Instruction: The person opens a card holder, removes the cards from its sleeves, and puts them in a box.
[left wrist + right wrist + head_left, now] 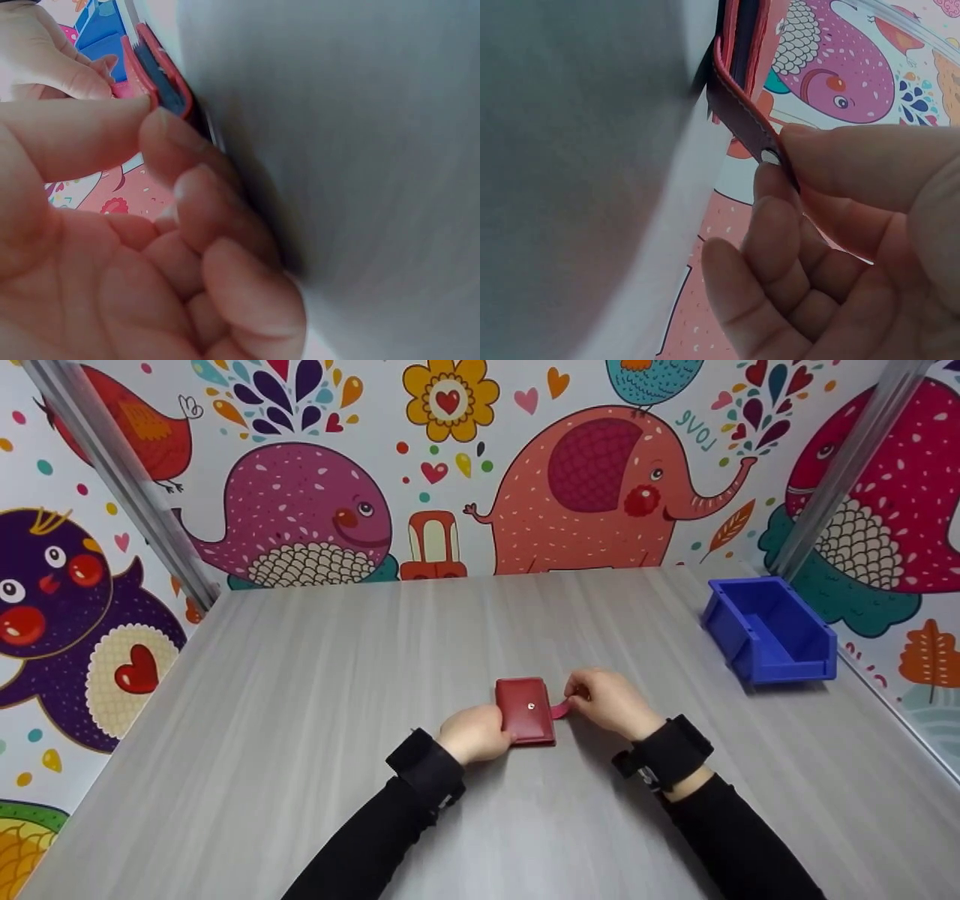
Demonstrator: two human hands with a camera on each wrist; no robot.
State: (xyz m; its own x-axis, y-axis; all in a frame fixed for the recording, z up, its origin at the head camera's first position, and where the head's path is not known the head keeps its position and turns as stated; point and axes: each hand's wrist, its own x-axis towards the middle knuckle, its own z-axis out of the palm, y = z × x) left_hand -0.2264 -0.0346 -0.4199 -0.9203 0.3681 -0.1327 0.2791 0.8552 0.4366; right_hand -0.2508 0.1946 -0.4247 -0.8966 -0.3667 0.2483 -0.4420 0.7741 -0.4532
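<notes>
A small red wallet [521, 709] with a metal snap on its cover lies on the table. My left hand [474, 733] grips its lower left corner; in the left wrist view the thumb [90, 135] presses the cover while the curled index finger meets the lower edge. On the wallet's right side, my right hand [607, 701] pinches the closing strap [560, 709] between thumb and fingers, holding it out from the cover. The right wrist view shows the strap [742, 120] with stitching and a snap stud near its tip. Dark inner layers show between the red covers [142, 75].
A blue open-front bin [795, 670] stands at the table's right back edge. Walls with cartoon animals [592, 510] rise behind and at both sides, with metal posts [135, 480] at the corners. Grey wood-grain tabletop [300, 697] surrounds the wallet.
</notes>
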